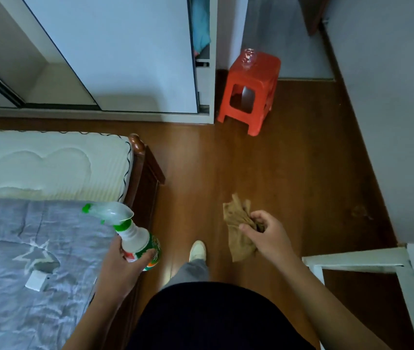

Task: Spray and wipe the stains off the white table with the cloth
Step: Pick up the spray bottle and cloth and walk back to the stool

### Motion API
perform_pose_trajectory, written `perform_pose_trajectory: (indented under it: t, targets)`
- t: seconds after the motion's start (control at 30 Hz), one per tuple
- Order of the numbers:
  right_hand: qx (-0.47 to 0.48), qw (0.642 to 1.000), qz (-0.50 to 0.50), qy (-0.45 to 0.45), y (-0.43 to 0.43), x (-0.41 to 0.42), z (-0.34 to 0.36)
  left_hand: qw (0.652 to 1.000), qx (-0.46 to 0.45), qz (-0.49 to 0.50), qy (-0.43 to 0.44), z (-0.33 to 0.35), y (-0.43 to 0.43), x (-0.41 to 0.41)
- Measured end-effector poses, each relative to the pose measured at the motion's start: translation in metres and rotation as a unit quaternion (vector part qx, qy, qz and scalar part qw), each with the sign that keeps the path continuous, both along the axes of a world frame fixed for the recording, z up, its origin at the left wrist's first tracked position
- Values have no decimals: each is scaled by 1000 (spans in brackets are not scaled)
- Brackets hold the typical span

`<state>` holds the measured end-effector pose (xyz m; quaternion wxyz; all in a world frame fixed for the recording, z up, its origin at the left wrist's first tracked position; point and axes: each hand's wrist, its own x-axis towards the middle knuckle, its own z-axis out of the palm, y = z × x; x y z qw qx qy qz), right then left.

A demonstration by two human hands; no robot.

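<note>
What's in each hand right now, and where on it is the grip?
Left hand grips the spray bottle round its body. Right hand bunches the brown cloth near its middle.

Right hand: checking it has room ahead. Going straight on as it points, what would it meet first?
Beyond the cloth it grips, the right hand faces open wooden floor; farther along, probably the white wardrobe, though depth is unclear.

Count: spray bottle [135,238] ×1, 7 o'clock. Cloth [238,223] ×1, 5 o'clock. Hands ×2: left hand [122,263], right hand [269,236]. Red stool [248,94] ×1, 1 o'clock. Bed [36,173] ×1, 9 o'clock. White shoe [197,251] ×1, 6 o'clock.
</note>
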<state>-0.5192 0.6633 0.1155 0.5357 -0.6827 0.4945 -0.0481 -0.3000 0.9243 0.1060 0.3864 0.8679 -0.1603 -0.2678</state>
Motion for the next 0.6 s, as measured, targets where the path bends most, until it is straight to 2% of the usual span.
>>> perform_pose_trajectory:
  t: [0.23, 0.5, 0.6]
  targets:
    - [10, 992, -119, 28, -86, 15, -7, 994, 15, -101, 25, 10, -146, 92]
    - [19, 969, -238, 61, -200, -2, -23, 982, 41, -182, 22, -1, -319, 138]
    - [35, 965, -253, 52, -265, 7, -30, 983, 39, -178, 23, -9, -381, 145]
